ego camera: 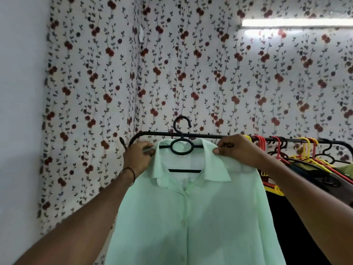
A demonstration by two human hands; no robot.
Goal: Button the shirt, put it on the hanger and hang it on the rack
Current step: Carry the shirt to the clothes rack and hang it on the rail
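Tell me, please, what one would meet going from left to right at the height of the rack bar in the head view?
left hand gripping the green shirt → black hanger inside the shirt's collar → right hand pinching the shirt's other shoulder → red and yellow hangers hooked on the rack

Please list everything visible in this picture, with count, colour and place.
shirt: one, pale green, on the hanger, front centre
hanger: one, black, inside the shirt, hook above the rail
rack: one, black, rail across the middle
other hangers: several, red, yellow and black, on the rail at right
clothes: some, dark, hanging at right
wallpaper: white with red flowers, behind
lamp: one, white, top right
wristband: one, black, left wrist
left hand: grips the shirt's shoulder
right hand: pinches the shirt's other shoulder
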